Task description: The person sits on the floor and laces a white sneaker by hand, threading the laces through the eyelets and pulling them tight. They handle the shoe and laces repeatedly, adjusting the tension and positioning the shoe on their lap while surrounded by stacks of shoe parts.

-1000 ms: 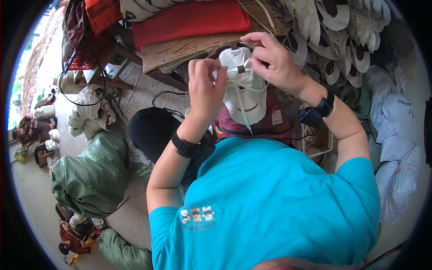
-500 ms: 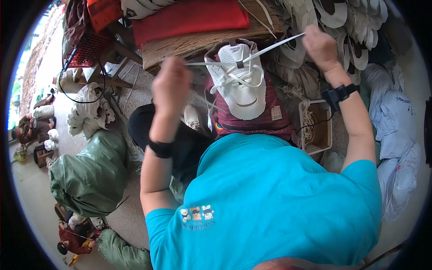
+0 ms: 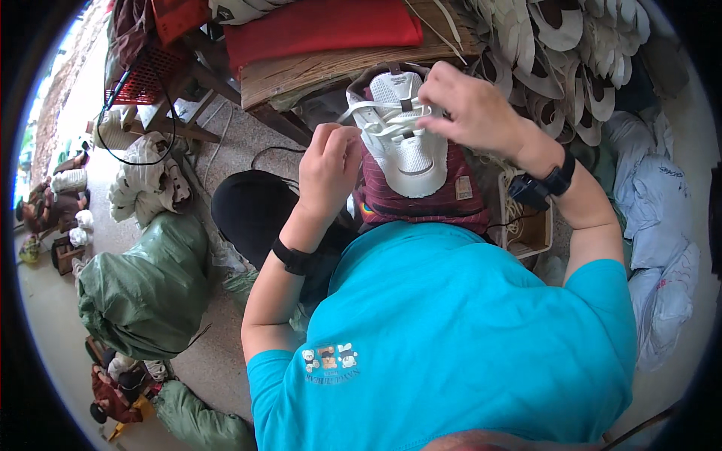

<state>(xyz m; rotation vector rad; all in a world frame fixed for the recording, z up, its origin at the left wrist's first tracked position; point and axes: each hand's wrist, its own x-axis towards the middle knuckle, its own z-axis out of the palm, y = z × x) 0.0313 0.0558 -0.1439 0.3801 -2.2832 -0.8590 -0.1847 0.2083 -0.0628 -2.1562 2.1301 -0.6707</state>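
Note:
A white shoe upper (image 3: 412, 167) lies on the maroon cloth (image 3: 380, 192) over my lap, its toe toward me. White shoelace (image 3: 387, 120) crosses loosely over its tongue. My right hand (image 3: 477, 113) is at the upper's right edge, thumb and fingers closed around the shoelace where it reaches that side. My left hand (image 3: 329, 169) is beside the upper's left edge, its fingers curled. Whatever lies between those fingers is hidden. Dark bands circle both wrists, and the right one carries a small black device.
A wooden bench (image 3: 301, 71) with red cloth (image 3: 323, 34) stands ahead. Many white shoe parts (image 3: 560, 64) hang at the upper right. A white bin (image 3: 534, 233) with cords is beside my right thigh. Green sacks (image 3: 143, 286) lie at left; a person (image 3: 113, 395) sits at lower left.
Both hands came in from wide apart to the upper's sides. The shoelace ends, stretched taut to left and right before, now lie slack across the tongue.

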